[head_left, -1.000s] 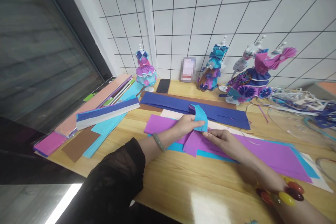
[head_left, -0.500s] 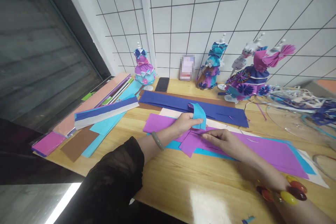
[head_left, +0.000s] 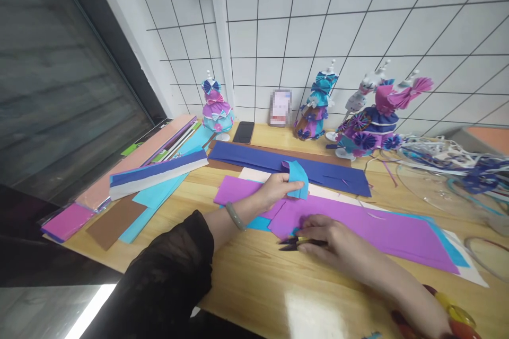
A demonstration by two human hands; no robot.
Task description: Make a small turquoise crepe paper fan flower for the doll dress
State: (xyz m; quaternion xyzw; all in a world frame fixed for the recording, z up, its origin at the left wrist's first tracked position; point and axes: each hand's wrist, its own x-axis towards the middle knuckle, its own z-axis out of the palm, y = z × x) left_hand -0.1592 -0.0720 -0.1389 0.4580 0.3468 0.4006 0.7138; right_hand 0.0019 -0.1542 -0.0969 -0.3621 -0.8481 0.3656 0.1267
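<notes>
Compared with the earlier frames, the right hand (head_left: 328,235) has moved down and nearer to the front edge of the purple sheet (head_left: 382,235); its fingers are bent around small dark scissors (head_left: 289,244), whose tips point leftward over the worktop (head_left: 246,283). The left hand (head_left: 275,189) still pinches the curved blue strip (head_left: 298,180) between thumb and fingers. The writing on the upright card (head_left: 280,108) is too blurred to read. The strip stands at the left fingertips, above the purple sheet, and well apart from the scissors.
</notes>
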